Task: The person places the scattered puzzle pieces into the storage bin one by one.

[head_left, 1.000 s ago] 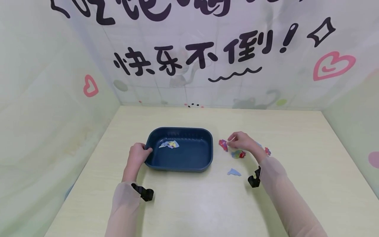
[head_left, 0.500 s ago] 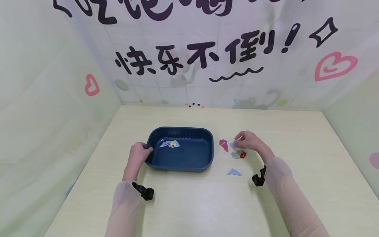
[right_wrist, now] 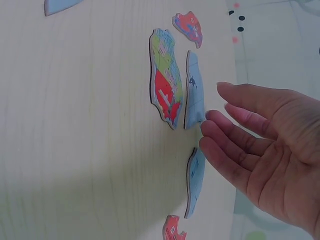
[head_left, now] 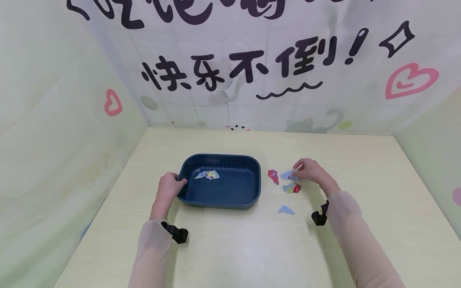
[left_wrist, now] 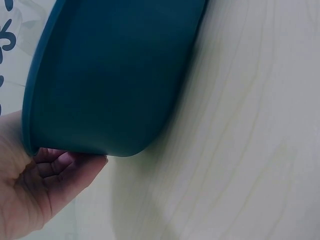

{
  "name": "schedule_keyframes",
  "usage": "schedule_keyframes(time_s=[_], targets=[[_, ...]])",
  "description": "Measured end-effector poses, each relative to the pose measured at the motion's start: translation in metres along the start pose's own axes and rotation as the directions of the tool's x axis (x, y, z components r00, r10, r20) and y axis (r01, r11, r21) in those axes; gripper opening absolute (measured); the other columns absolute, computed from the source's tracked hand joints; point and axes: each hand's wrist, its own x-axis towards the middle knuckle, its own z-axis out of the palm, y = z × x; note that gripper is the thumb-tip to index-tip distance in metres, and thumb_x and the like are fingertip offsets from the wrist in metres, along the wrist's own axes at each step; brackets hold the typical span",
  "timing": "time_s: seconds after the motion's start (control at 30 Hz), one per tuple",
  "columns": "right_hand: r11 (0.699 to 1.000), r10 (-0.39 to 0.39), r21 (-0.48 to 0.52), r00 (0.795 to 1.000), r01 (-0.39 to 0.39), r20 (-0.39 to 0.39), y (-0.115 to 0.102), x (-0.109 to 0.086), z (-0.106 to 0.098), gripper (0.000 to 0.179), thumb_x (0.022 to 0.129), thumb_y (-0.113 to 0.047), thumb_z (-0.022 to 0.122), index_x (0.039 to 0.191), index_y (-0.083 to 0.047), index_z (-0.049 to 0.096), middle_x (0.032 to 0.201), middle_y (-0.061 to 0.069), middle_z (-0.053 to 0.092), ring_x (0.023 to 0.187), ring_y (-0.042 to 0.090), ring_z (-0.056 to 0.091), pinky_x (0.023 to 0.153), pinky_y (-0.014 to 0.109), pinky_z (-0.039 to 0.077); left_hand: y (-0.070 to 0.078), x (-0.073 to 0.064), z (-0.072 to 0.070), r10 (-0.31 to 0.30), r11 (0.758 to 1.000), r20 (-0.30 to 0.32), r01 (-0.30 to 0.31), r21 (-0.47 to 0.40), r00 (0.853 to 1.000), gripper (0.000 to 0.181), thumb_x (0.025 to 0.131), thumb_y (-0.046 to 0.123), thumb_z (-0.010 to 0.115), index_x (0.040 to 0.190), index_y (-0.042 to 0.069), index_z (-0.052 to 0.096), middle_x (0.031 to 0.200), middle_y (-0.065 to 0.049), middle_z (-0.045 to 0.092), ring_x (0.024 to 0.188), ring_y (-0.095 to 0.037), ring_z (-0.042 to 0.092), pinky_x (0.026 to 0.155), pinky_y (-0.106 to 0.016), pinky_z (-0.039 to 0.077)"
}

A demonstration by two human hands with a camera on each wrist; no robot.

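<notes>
In the head view we can't make out the second blue piece behind the right hand; the right wrist view crops a red piece at 6 o'clock. That hand's fingers curve loosely, thumb apart, no grip we can see, right by the nearer blue piece. The left hand grips the navy tray at its 9 o'clock; these pieces lie off its 3. Backdrop text: top line's cut off, but we can read 快乐不倒!

One tray, six pieces outside, two wrist cameras
</notes>
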Motion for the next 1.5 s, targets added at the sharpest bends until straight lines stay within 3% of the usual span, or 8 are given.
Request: schedule_keyframes(time_s=[0.4, 0.7, 0.93, 1.5], targets=[[0.998, -0.01, -0.069, 1.0, 0.011, 0.012, 0.005, 0.006, 0.001, 0.035, 0.082, -0.014, 0.065, 0.109, 0.007, 0.053, 0.104, 0.023, 0.06, 0.091, 0.029, 0.058, 0.082, 0.039, 0.046, 0.0, -0.002, 0.001, 0.026, 1.0, -0.037, -0.026, 0.005, 0.999, 0.022, 0.084, 0.017, 0.057, 0.074, -0.003, 0.059, 0.061, -0.004, 0.051, 0.057, -0.016, 0.047, 0.051, -0.025, 0.038], [0.994, 0.014, -0.108, 1.0, -0.012, 0.023, 0.003, 0.012, 0.004, 0.037, 0.079, -0.011, 0.068, 0.107, 0.007, 0.053, 0.103, 0.023, 0.059, 0.087, 0.027, 0.057, 0.079, 0.037, 0.046, -0.002, 0.0, 0.002, 0.016, 1.0, -0.031, -0.016, -0.005, 0.999, 0.022, 0.084, 0.017, 0.057, 0.074, -0.003, 0.058, 0.06, -0.003, 0.049, 0.057, -0.016, 0.047, 0.051, -0.025, 0.037], [0.986, -0.016, -0.165, 1.0, 0.017, 0.007, 0.0, 0.012, 0.005, 0.035, 0.076, -0.008, 0.07, 0.102, 0.009, 0.055, 0.092, 0.019, 0.058, 0.08, 0.025, 0.053, 0.074, 0.035, 0.045, -0.002, 0.0, 0.002, 0.018, 1.0, -0.033, -0.018, -0.009, 0.999, 0.022, 0.084, 0.017, 0.057, 0.076, -0.004, 0.06, 0.062, -0.005, 0.051, 0.058, -0.016, 0.048, 0.051, -0.025, 0.038], [0.975, 0.051, -0.217, 0.997, -0.039, 0.052, -0.005, 0.014, 0.002, 0.036, 0.077, -0.013, 0.071, 0.102, 0.008, 0.055, 0.097, 0.017, 0.057, 0.085, 0.025, 0.05, 0.079, 0.037, 0.043, -0.002, 0.0, 0.002, 0.01, 1.0, -0.032, -0.01, 0.005, 0.999, 0.023, 0.085, 0.017, 0.057, 0.078, -0.004, 0.061, 0.065, -0.007, 0.055, 0.059, -0.017, 0.05, 0.053, -0.025, 0.039]])
